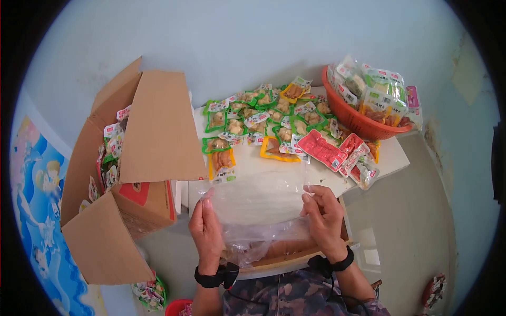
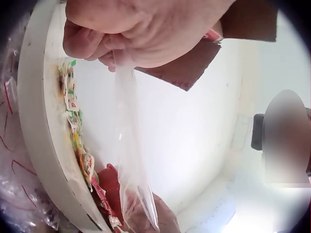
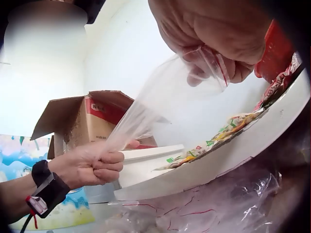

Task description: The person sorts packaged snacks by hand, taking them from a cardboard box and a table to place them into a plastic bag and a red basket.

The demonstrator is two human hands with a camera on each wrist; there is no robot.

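A clear plastic zip bag [image 1: 258, 197] is stretched between both hands over the table's front edge. My left hand [image 1: 207, 231] pinches one side of it, and my right hand [image 1: 324, 217] pinches the opposite side. In the right wrist view, a red line runs along the bag's edge beside the curled fingers of the right hand [image 3: 209, 39]. Seen from the left wrist, the bag [image 2: 129, 116] looks thin and flat, hanging from the left hand [image 2: 146, 29]. Just beyond the bag, many sealed snack packets [image 1: 235, 126] with green or yellow borders lie on the white table [image 1: 392, 157].
An open cardboard box [image 1: 163, 126] with packets inside stands at the left. At the back right, an orange basket [image 1: 350, 121] holds larger filled bags, with red packets [image 1: 322, 150] before it. Below the tabletop, a drawer [image 1: 287, 257] holds loose clear bags [image 3: 194, 211].
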